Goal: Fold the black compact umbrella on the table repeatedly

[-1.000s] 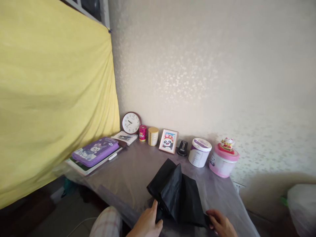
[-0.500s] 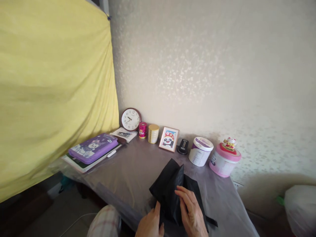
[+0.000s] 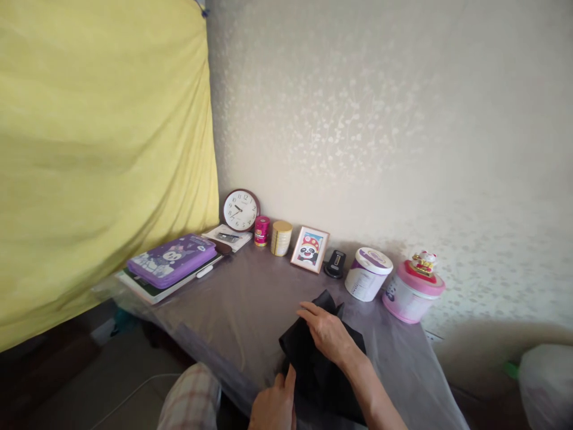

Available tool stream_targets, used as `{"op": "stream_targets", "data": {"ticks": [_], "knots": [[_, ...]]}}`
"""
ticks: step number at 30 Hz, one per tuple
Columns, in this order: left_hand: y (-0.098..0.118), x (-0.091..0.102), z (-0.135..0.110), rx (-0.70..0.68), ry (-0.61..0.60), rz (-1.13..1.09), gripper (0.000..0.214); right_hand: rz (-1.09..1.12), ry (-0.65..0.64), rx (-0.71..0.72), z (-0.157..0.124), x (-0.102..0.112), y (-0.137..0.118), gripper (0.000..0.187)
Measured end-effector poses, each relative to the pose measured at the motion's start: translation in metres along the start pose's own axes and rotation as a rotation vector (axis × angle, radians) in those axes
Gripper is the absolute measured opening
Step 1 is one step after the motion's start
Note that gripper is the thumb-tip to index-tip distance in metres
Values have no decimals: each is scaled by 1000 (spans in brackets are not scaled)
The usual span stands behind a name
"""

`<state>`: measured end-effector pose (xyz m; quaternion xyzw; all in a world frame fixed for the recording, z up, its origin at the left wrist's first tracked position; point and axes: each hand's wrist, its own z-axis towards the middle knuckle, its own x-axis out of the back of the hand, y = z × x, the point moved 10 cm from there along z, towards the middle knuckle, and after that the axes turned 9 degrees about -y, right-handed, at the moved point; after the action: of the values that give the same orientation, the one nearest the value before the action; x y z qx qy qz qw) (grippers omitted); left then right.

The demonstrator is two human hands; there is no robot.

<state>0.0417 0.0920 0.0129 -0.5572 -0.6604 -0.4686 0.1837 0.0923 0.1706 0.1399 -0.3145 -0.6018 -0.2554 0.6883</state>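
Note:
A black fabric bag (image 3: 308, 373), soft and crumpled, lies on the table's near part; it looks like a bag, though its full shape is hidden under my hands. My left hand (image 3: 275, 403) is at its near left edge, with the fingers closed on the fabric. Across its upper part reaches my right hand (image 3: 326, 331), palm down, fingers stretched toward the left and touching the cloth. The right thumb is out of sight. A raised fold of the bag sticks up just beyond the right hand.
A covered table (image 3: 242, 310) holds a purple case (image 3: 172, 261), a clock (image 3: 242, 210), a pink can (image 3: 262, 231), a yellow-lidded can (image 3: 282, 239), a panda picture frame (image 3: 310, 249), a black device (image 3: 335, 264), a white tub (image 3: 368, 275) and a pink tub (image 3: 412, 295) with a figurine.
My right hand has moved up and left over the black bag, from its right side to its upper edge. The left hand stays at the near left edge. The view has shifted slightly.

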Motion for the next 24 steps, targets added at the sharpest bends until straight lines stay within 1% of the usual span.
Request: {"op": "stream_targets", "data": {"ticks": [3,7,13,15,18,21,24], "knots": [[1,1,-1,-10,13,14,77,-49,-100,-14,7,-8,-2,42],[3,3,-4,-16,14,28,81,-103,-160,-64,10,-8,3,29],[10,11,-15,37,-6,56,73,-101,-117,-126,24,-4,15,28],[10,14,-19,57,-4,59,73,-99,-112,-140,30,-9,18,27],[9,13,-20,58,-10,29,73,-95,-124,-151,34,-20,21,26],[6,9,-17,32,39,11,75,-88,-125,-161,35,-27,23,25],[5,8,-13,-1,110,39,83,-79,-121,-166,34,-30,25,25]]}}
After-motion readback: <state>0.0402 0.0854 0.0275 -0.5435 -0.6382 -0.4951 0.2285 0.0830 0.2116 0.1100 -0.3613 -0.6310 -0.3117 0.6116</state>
